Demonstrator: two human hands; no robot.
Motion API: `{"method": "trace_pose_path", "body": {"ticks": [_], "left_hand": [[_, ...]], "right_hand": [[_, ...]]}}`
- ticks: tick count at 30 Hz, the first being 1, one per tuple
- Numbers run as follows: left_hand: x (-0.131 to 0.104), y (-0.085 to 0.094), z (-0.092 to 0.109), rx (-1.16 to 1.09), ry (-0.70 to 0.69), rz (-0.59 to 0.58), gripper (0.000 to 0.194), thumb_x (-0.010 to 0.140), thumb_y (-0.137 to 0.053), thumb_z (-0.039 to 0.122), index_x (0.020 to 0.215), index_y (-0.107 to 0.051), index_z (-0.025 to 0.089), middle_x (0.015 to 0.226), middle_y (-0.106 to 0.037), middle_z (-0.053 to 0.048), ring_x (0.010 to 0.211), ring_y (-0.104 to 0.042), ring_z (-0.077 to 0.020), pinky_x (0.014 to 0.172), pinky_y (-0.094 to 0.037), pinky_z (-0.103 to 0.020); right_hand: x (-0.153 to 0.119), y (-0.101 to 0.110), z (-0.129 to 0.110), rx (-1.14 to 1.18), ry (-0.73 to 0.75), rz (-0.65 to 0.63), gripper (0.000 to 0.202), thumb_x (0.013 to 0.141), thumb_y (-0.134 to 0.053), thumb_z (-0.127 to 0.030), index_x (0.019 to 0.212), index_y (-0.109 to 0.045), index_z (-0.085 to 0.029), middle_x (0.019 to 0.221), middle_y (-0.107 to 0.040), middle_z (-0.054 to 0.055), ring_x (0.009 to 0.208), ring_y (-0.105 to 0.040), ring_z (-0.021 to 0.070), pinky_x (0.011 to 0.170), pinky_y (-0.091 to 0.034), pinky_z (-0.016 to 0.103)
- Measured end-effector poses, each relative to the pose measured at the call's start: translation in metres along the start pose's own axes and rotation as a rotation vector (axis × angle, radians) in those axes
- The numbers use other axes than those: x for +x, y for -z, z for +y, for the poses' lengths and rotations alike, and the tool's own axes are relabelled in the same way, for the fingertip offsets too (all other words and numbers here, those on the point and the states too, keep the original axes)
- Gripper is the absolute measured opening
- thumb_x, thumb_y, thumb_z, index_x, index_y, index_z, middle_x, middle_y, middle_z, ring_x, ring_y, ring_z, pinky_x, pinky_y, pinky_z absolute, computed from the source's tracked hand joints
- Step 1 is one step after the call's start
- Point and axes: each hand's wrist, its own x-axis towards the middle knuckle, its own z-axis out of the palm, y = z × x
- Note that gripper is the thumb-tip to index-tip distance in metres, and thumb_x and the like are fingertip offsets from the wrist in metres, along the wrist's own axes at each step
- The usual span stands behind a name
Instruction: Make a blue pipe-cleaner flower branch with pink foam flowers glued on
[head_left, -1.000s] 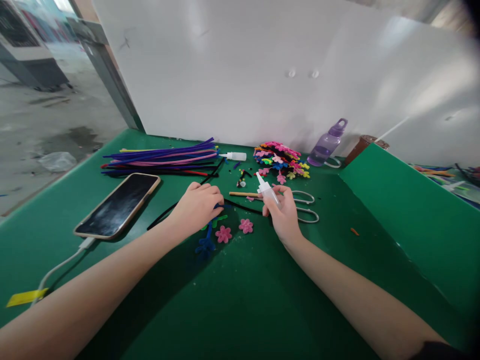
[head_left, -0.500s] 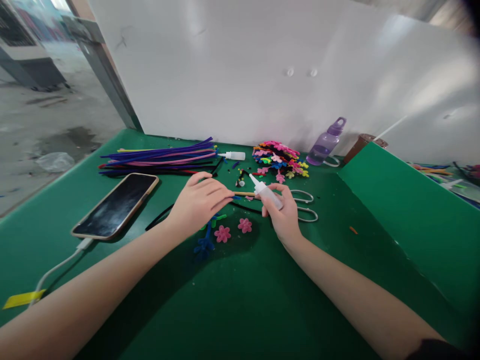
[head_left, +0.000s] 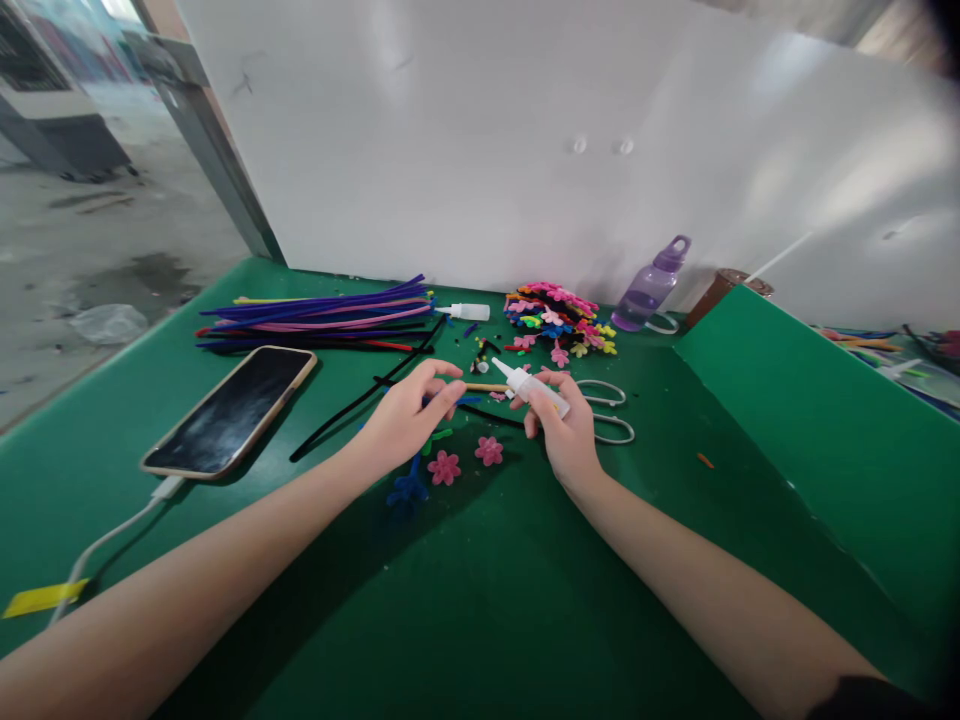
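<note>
My right hand (head_left: 564,425) is wrapped round a small white glue bottle (head_left: 538,390), its pointed nozzle tilted up and to the left. My left hand (head_left: 409,415) is closed, thumb and fingertips curled together; what they pinch, if anything, I cannot make out. By those fingertips shows a thin tan strip (head_left: 487,387), running toward the bottle. Below the hands lie two pink fuzzy flowers (head_left: 444,468) and a blue fuzzy flower (head_left: 409,488). A black pipe cleaner (head_left: 334,427) stretches behind my left hand. Grey scissors handles (head_left: 615,430) show beyond my right hand.
A bundle of pipe cleaners (head_left: 315,315), another small white bottle (head_left: 471,312) and a pile of colourful flowers (head_left: 555,310) lie at the back. A phone (head_left: 232,410) with a cable is on the left. A purple water bottle (head_left: 649,290) and green panel (head_left: 810,430) stand right.
My left hand has turned from palm-down with fingers stretched to thumb-up with fingers curled. More of the black pipe cleaner behind it shows. The glue bottle is lowered slightly and tilts flatter.
</note>
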Motion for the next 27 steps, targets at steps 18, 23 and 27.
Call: {"method": "trace_pose_path", "body": {"ticks": [18, 23, 27], "left_hand": [[-0.001, -0.011, -0.015, -0.02, -0.011, -0.033, 0.02, 0.082, -0.051, 0.031, 0.099, -0.053, 0.021, 0.087, -0.063, 0.0, 0.063, -0.062, -0.012, 0.063, -0.05, -0.028], [0.002, -0.006, -0.017, -0.077, 0.063, -0.073, 0.024, 0.075, -0.061, 0.037, 0.091, -0.056, 0.02, 0.077, -0.067, 0.001, 0.061, -0.064, -0.0141, 0.063, -0.051, -0.027], [0.006, -0.002, -0.018, -0.001, 0.079, -0.159, 0.025, 0.076, -0.058, 0.04, 0.091, -0.061, 0.02, 0.065, -0.066, 0.001, 0.061, -0.064, -0.0159, 0.059, -0.049, -0.026]], "right_hand": [[-0.005, 0.0, -0.006, 0.023, 0.075, 0.067, 0.022, 0.073, -0.066, -0.035, 0.088, -0.054, -0.024, 0.067, -0.053, -0.003, 0.046, -0.045, 0.0075, 0.041, -0.036, 0.023], [-0.006, -0.002, -0.005, 0.029, 0.07, 0.099, 0.028, 0.069, -0.069, -0.035, 0.091, -0.055, -0.025, 0.08, -0.057, 0.0, 0.053, -0.05, 0.0087, 0.045, -0.043, 0.024], [-0.008, -0.002, -0.005, -0.021, 0.029, 0.084, 0.022, 0.07, -0.069, -0.036, 0.083, -0.06, -0.021, 0.074, -0.061, 0.001, 0.057, -0.055, 0.0118, 0.05, -0.047, 0.026]]}}
